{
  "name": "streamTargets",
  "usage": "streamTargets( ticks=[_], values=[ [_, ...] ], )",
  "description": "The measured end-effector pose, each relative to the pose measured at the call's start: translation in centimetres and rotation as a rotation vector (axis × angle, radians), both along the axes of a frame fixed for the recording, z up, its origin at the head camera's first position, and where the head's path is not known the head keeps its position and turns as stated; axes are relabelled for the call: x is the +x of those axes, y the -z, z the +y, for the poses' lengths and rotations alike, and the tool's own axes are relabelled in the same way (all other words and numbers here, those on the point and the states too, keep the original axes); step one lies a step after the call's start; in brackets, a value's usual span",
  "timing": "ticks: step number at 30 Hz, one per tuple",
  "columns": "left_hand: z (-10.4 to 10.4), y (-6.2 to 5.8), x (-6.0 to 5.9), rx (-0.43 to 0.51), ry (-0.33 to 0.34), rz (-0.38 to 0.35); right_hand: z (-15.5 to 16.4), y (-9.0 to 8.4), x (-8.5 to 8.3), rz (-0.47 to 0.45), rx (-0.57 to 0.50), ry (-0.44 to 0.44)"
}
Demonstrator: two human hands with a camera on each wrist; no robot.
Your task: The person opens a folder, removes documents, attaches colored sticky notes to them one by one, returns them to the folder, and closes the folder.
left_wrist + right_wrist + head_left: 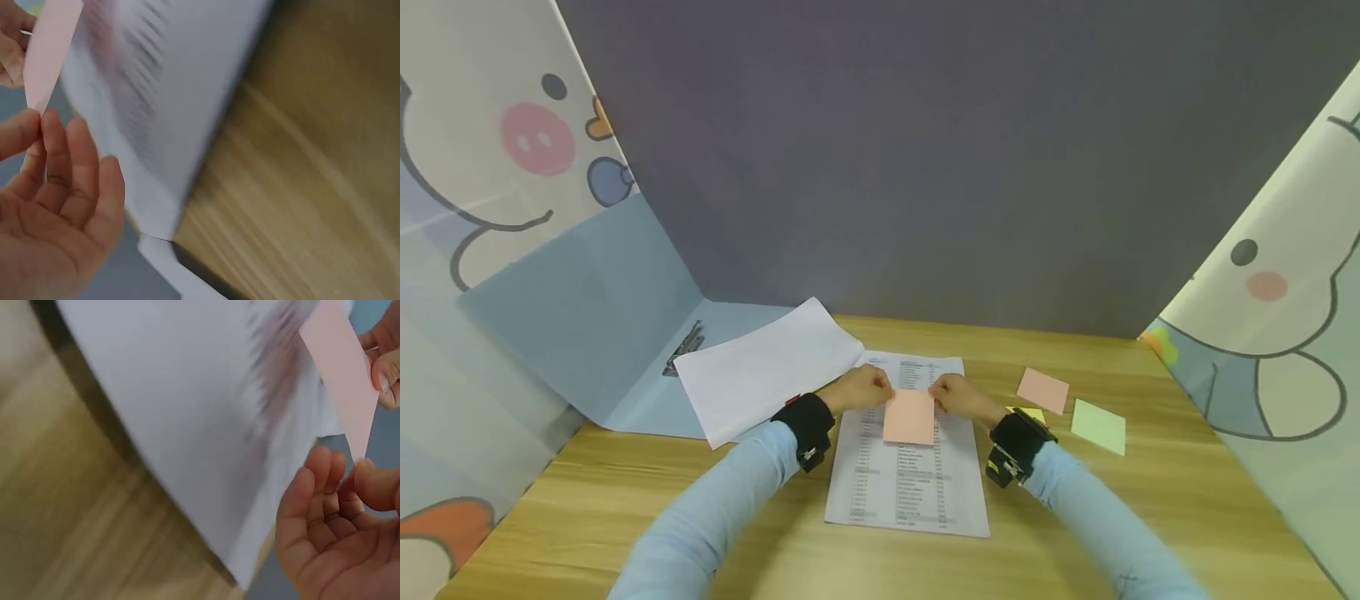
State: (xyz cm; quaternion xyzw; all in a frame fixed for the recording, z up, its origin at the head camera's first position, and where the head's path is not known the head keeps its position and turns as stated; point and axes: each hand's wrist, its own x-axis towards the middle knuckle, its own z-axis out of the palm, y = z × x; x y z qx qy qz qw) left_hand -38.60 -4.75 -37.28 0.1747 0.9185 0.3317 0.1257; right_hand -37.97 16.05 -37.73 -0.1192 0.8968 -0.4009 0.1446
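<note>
A pink sticky note (910,419) hangs over a printed sheet (910,500), held at its two top corners. My left hand (859,388) pinches one corner between thumb and forefinger; the left wrist view shows that hand (59,206) with its other fingers loosely bent. At the opposite corner, my right hand (962,397) pinches the note the same way. Seen from the right wrist, the pink note (344,375) slants above the paper, its corner between the thumb and finger of the right hand (350,531). The printed sheet carries columns of text and lies on the wooden table.
Left of the sheet, a blue folder (587,308) stands opened, with dark pens or clips (685,348) inside and a white page (767,367) lying across it. To the right lie a pink note pad (1042,390), a green one (1099,426) and a partly hidden yellow one (1030,414).
</note>
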Motion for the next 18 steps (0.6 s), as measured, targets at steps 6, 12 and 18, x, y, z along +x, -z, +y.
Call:
streamTargets(
  ticks=[6, 12, 18],
  values=[
    [0.7, 1.2, -1.2, -0.147, -0.033, -0.094, -0.6, 2.2, -1.4, -0.009, 0.136, 0.025],
    [1.0, 1.7, -1.4, -0.240, -0.072, -0.117, -0.9, 2.5, -1.7, 0.016, 0.246, 0.016],
    [1.3, 1.3, -1.2, -0.241, -0.109, -0.146, -1.2, 2.5, -2.0, 0.038, 0.308, -0.029]
  ],
)
